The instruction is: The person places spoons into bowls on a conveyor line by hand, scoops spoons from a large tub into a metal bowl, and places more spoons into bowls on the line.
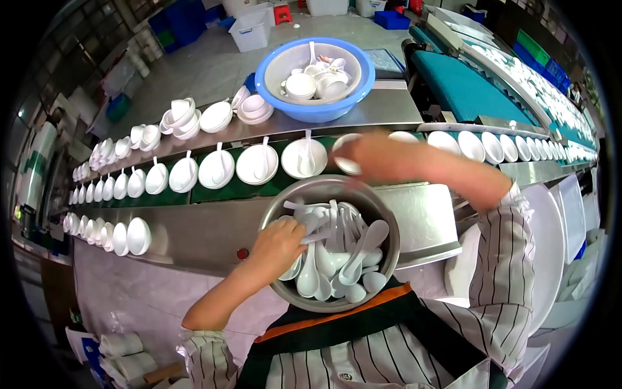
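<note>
A metal basin (393, 243) full of white spoons (308, 277) stands in front of my body. My left hand (278, 245) is in the basin's left side, its fingers closed on white spoons. My right hand (364, 159) is smeared by motion over a white bowl (345, 144) on the green conveyor; its fingers cannot be made out. Just left of it, a bowl (293, 162) holds one upright-lying spoon (309, 155). More bowls with a spoon each run off to the left on the belt, and bowls without spoons (471, 146) run to the right.
A blue basin (366, 84) with a grey one inside holds bowls and spoons on the metal ledge behind. Stacked bowls (216, 117) line that ledge. Other bowls (138, 236) stand at the near left edge, near a red button (242, 253). A teal conveyor (466, 84) lies back right.
</note>
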